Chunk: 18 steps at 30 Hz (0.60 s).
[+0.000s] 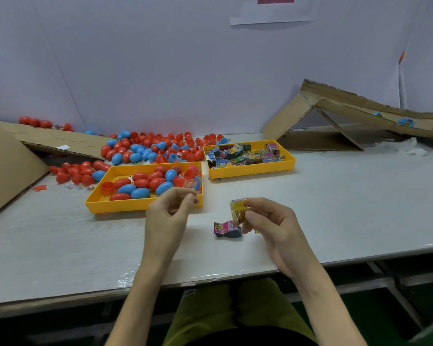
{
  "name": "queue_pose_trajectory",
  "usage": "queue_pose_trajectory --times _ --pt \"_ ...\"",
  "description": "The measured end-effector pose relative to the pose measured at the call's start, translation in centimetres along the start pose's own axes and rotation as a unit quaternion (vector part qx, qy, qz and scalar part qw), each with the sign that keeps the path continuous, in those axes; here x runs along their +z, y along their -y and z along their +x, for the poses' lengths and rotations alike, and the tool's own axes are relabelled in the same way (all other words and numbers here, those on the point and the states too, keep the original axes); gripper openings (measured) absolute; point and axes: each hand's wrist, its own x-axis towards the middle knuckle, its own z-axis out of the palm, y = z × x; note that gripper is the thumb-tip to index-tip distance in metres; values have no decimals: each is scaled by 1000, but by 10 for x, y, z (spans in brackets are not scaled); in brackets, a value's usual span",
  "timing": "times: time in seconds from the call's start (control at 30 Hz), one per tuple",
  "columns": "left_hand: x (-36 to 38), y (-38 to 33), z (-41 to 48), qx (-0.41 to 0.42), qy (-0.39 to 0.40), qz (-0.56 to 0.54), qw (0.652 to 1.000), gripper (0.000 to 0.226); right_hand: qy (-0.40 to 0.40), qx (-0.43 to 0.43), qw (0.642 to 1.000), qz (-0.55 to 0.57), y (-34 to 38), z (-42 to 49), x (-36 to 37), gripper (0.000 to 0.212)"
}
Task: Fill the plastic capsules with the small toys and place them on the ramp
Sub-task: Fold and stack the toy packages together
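Right hand [268, 221] pinches a yellow toy [238, 208]; a pink toy [226, 228] lies just at its 7 o'clock. Left hand [171, 211] curls at the tray [110, 203] rim, and I can't tell whether it holds anything. Capsules [141, 183] at 11, ramp [360, 113] at 2. I'd squeeze that toy compact so the halves snap shut.

I'm looking at a small packing workshop, a hand-assembly station: a long white surface [335, 196] against a plain partition [160, 71] with a paper notice [273, 13] on it, yellow trays [115, 205] of stock, loose capsules [145, 151] heaped by the dozen, and a ramp [348, 109] rigged from scrap cardboard
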Motion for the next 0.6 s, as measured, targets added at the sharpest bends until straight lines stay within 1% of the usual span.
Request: queue_pose_trajectory --times 0.1,0.17,0.23,0.3,0.4,0.47,0.53,0.57,0.6 --pt "-16 6 25 5 -34 138 990 9 17 -6 1000 -1 1 0 1 21" --pt "-22 7 44 -6 -56 244 968 13 29 -10 999 -16 3 -1 1 21" --pt "-23 7 61 -20 -34 348 937 24 30 -9 999 -33 3 -2 1 21" --pt "-21 6 74 -43 14 406 913 31 19 -2 999 -31 3 -1 1 21" --pt "-19 4 84 -72 62 426 900 37 13 2 999 -30 3 0 1 19" --pt "-18 3 85 -74 63 416 904 39 11 1 1000 -24 3 -1 1 23" --pt "-20 -4 80 -59 31 355 933 39 11 -2 1000 -23 2 -1 0 22" --pt "-22 -10 75 -46 9 299 953 36 9 -4 1000 -24 1 -1 0 22" --pt "-25 -17 68 -38 -6 218 975 32 5 -6 1000 -26 1 0 0 23"
